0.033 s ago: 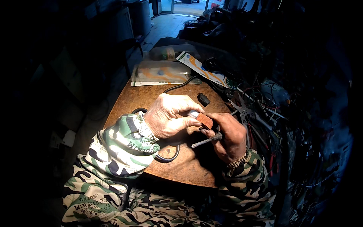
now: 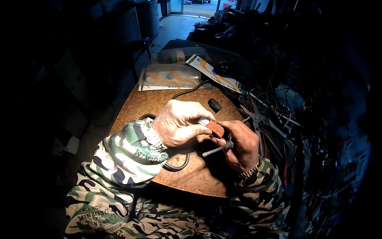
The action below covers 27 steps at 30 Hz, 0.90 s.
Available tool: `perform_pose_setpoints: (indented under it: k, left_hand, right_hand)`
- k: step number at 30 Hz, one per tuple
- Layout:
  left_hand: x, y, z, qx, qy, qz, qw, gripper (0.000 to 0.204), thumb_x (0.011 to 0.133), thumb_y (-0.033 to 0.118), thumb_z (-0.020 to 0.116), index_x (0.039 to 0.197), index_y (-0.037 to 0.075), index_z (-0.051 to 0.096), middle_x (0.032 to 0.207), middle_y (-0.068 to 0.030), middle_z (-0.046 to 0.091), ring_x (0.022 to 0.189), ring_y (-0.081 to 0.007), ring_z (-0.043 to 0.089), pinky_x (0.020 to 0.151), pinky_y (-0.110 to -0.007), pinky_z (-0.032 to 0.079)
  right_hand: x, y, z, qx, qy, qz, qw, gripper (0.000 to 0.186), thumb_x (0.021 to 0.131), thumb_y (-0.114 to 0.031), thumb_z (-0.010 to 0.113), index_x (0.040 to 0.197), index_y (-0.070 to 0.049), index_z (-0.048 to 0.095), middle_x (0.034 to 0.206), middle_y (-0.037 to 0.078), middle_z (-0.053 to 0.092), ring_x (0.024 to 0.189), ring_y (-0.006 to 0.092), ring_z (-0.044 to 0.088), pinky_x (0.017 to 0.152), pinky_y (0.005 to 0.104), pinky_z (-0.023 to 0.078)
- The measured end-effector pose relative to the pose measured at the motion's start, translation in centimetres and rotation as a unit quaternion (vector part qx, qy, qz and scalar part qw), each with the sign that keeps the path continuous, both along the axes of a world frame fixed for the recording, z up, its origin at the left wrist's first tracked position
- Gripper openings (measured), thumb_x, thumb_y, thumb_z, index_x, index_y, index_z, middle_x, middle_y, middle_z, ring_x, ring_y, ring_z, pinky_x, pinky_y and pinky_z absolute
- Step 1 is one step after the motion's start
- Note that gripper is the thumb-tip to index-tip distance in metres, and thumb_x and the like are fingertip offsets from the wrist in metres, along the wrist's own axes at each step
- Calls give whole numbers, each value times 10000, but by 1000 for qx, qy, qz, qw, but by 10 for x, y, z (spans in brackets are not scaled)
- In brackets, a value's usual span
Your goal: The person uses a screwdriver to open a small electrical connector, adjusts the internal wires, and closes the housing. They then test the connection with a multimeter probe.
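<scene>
Over the wooden table, my left hand (image 2: 179,122) pinches a small reddish-brown block (image 2: 215,129) between thumb and fingers. A small white piece (image 2: 203,121) shows beside the block under the left fingers; whether the two are joined I cannot tell. My right hand (image 2: 240,143) is closed around a screwdriver (image 2: 218,150), its metal shaft pointing left below the block. The right thumb and forefinger also reach the block's right side. A small black plug-like part (image 2: 215,105) lies on the table just beyond my hands.
Looped black cable (image 2: 177,169) runs under my left forearm across the wooden table (image 2: 191,181). Clear plastic packaging (image 2: 171,73) and a printed card (image 2: 213,73) lie at the far end. Pliers (image 2: 258,116) and tangled wires (image 2: 286,115) crowd the right side.
</scene>
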<state>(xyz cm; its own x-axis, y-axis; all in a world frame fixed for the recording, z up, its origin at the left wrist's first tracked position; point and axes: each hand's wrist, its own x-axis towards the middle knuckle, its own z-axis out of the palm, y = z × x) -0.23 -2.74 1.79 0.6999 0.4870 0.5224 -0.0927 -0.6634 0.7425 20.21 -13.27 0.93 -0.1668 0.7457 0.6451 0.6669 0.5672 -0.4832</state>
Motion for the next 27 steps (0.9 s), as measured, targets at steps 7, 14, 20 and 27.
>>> perform_pose_setpoints:
  k: [7, 14, 20, 27]
  left_hand:
    - [-7, -6, 4, -233, -15, -81, 969, 194, 881, 58, 755, 1048, -27, 706, 938, -99, 738, 862, -125, 685, 783, -273, 564]
    - [0, 1, -2, -290, -15, -120, 949, 223, 894, 46, 739, 1098, -31, 693, 1008, -108, 736, 910, -135, 682, 847, -293, 555]
    - [-3, -4, 0, -246, -33, -79, 965, 228, 879, 35, 747, 1089, -33, 692, 976, -100, 730, 889, -147, 688, 818, -288, 557]
    - [6, -8, -3, -79, -29, 3, 996, 235, 837, 22, 782, 1058, -22, 714, 948, -102, 711, 883, -160, 689, 782, -278, 548]
  right_hand:
    - [-1, -11, 18, -254, 267, 143, 918, 319, 923, -118, 687, 1162, 81, 619, 986, 112, 713, 897, 137, 664, 791, 274, 523]
    - [10, -10, 21, -298, 284, 155, 898, 332, 948, -141, 636, 1193, 82, 607, 988, 103, 708, 888, 127, 648, 806, 272, 507]
    - [9, -4, 14, -268, 271, 147, 913, 324, 940, -121, 661, 1191, 76, 611, 984, 92, 704, 884, 126, 648, 796, 260, 507]
    - [10, -2, 5, -186, 240, 101, 947, 302, 921, -85, 687, 1174, 69, 631, 1023, 105, 698, 925, 144, 661, 822, 267, 518]
